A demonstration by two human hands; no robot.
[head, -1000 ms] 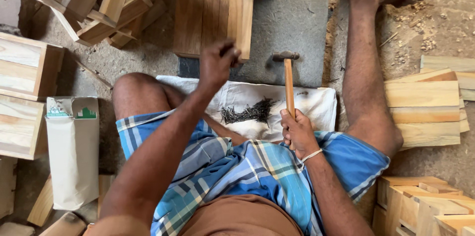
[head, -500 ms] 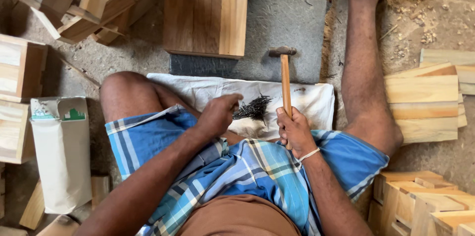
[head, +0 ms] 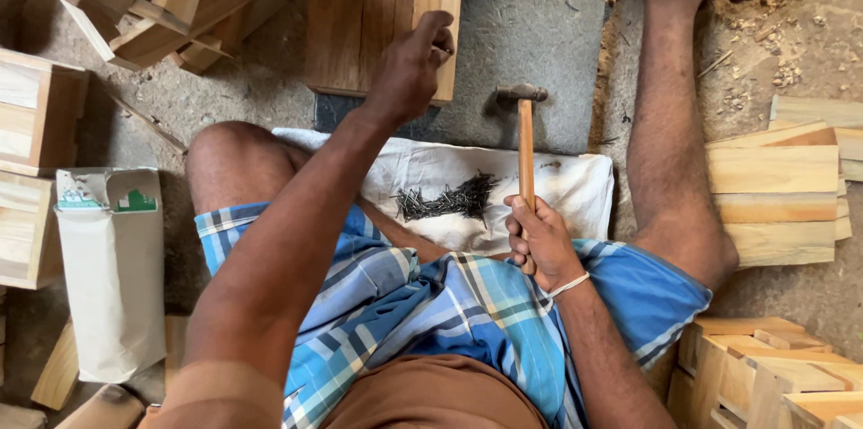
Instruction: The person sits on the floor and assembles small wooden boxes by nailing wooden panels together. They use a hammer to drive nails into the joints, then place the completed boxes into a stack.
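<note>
Our left hand [head: 409, 69] pinches something small over the far board [head: 382, 15]; right hand [head: 538, 240] grips the hammer [head: 525, 146]; a careless swing could catch our fingers.

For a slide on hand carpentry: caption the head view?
Seated worker's right hand grips a hammer; left hand reaches over a wooden panel.

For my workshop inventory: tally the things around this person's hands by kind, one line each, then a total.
Hammers: 1, hammer held in the right hand
Nail piles: 1, pile of nails
White cloths: 1, white cloth
Joined plank panels: 1, wooden panel under the left hand
White paper bags: 1, paper bag
Total: 5
</note>
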